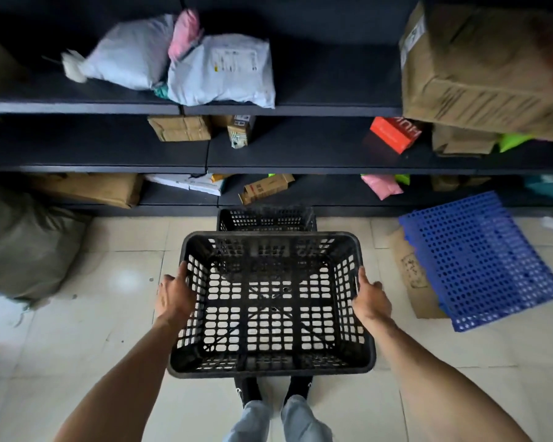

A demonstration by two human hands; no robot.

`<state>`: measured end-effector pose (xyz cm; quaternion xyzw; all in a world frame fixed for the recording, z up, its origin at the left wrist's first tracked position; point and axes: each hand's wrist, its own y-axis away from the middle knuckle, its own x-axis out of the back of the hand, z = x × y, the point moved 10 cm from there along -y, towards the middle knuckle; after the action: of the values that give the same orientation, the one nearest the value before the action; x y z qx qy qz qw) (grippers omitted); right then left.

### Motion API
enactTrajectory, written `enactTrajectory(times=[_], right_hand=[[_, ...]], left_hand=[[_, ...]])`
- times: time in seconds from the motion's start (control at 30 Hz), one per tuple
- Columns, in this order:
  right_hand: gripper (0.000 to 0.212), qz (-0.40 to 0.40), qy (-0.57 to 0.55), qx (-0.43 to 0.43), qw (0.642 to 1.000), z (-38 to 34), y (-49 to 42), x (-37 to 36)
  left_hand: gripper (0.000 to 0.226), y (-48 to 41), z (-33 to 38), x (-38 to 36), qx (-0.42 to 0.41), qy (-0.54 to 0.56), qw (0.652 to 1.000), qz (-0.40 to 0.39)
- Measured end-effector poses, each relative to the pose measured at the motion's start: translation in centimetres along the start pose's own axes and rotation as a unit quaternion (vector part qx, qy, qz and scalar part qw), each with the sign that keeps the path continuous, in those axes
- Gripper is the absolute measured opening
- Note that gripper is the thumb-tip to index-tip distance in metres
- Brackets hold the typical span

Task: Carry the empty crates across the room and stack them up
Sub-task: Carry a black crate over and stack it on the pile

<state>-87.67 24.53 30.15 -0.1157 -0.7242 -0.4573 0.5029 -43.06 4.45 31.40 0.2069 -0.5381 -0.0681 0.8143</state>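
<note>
An empty black perforated plastic crate (270, 366) hangs in the air in front of me, above the pale tiled floor. My left hand (173, 296) grips its left rim and my right hand (369, 299) grips its right rim, fingers curled over the edges. Beyond it, a second black crate (265, 220) stands on the floor against the bottom of the shelving; its near part is hidden behind the held crate.
Dark shelving (300, 169) with parcels, cardboard boxes and mailer bags runs across the back. A blue perforated panel (482, 260) lies on flattened cardboard (409, 275) at the right. A big grey-green sack (23, 244) sits at the left. My feet (278, 419) are below the crate.
</note>
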Motion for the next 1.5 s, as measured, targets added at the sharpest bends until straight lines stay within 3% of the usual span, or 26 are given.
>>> enactTrajectory(times=[0.13,0.27,0.47,0.87,1.07,1.2,1.4,1.5], right_hand=[[0.075,0.02,0.014,0.024,0.999,-0.7,3.0,4.1],[0.075,0.026,0.026,0.058,0.998,-2.8,5.6,6.6],[0.071,0.042,0.087,0.119,0.988,-9.0,9.3,7.3],[0.077,0.036,0.165,0.33,0.929,-34.0,23.6,-1.6],[0.076,0.006,0.214,0.45,0.867,-46.1,34.0,-8.4],[0.076,-0.002,0.236,0.521,0.82,-52.0,41.4,-12.6],[0.073,-0.042,0.301,0.627,0.718,-57.6,53.6,-21.1],[0.063,-0.059,0.326,0.677,0.657,-59.0,60.4,-26.0]], left_hand=[[0.043,4.1,-0.4,4.1,0.028,0.025,0.999,0.018],[0.073,7.9,-1.5,7.6,0.016,-0.004,0.999,0.03],[0.084,10.9,-7.4,11.6,0.061,0.067,0.994,0.053],[0.062,21.7,-33.4,21.7,0.255,0.09,0.952,0.141],[0.08,31.0,-47.6,22.6,0.377,0.14,0.899,0.171],[0.064,39.0,-51.1,23.7,0.449,0.158,0.858,0.195],[0.051,51.6,-56.0,20.2,0.573,0.212,0.757,0.231],[0.058,58.2,-56.6,17.4,0.635,0.235,0.693,0.246]])
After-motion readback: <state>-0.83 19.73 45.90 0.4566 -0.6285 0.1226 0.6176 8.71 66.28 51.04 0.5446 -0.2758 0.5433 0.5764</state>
